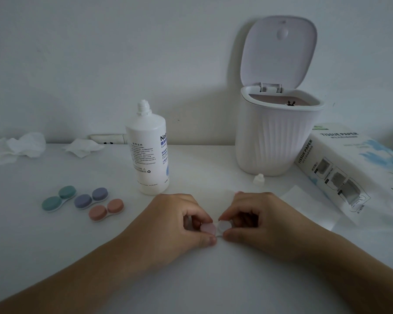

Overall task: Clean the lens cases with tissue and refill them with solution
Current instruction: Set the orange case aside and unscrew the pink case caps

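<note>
Now my left hand and right hand both pinch one lens case in curled fingers. It sits just in front of the solution bottle on the bench.

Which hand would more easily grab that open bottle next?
Probably the left hand: the bottle stands just beyond it, left of centre. The right hand would have to cross over. Both now pinch the small lens case.
</note>
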